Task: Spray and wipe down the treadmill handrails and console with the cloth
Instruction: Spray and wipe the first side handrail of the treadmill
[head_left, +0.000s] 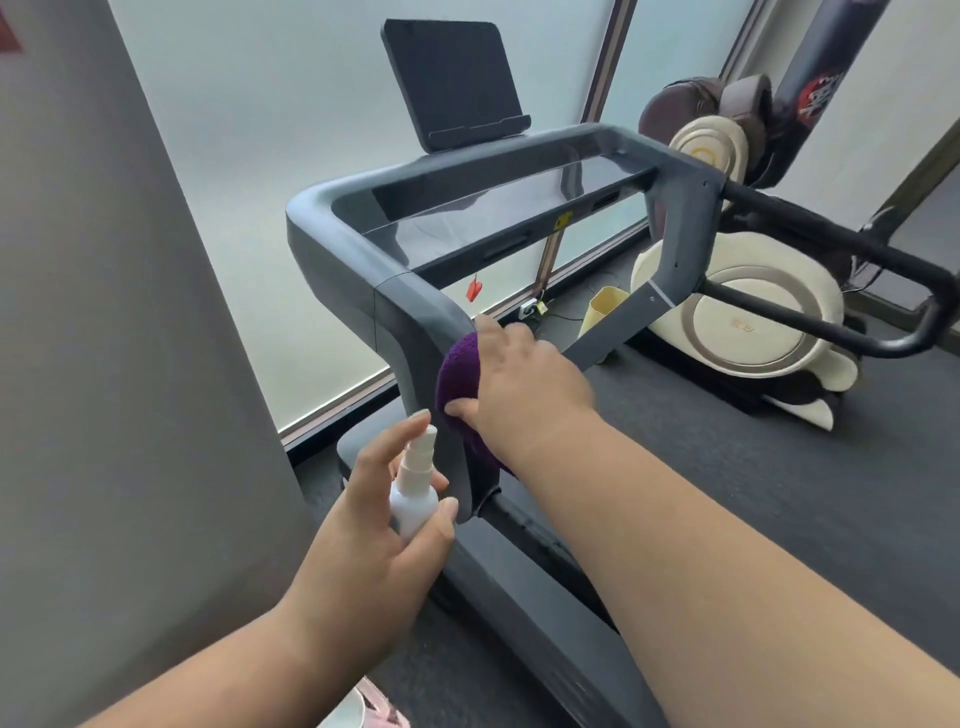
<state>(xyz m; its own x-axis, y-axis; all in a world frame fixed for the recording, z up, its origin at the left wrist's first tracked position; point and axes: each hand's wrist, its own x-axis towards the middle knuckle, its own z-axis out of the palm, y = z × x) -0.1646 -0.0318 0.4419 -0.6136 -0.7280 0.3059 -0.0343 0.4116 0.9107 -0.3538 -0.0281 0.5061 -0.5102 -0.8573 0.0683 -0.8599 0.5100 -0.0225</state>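
Note:
A dark grey treadmill frame fills the middle of the head view, its left handrail (410, 306) curving down toward me. My right hand (524, 379) presses a purple cloth (457, 379) against the inner side of that handrail. My left hand (384, 514) holds a small white spray bottle (413, 491) upright just left of the rail, the nozzle near the cloth. The glossy console panel (498, 208) spans the top bar, and a black screen (452, 78) stands above it. The right handrail (841, 244) is a black bar at the far right.
A grey wall or pillar (119, 364) stands close on my left. Frosted windows (249, 156) lie behind the treadmill. A cream and brown massage chair (748, 322) sits to the right, beyond the dark belt (727, 467). A red safety clip (474, 289) hangs under the console.

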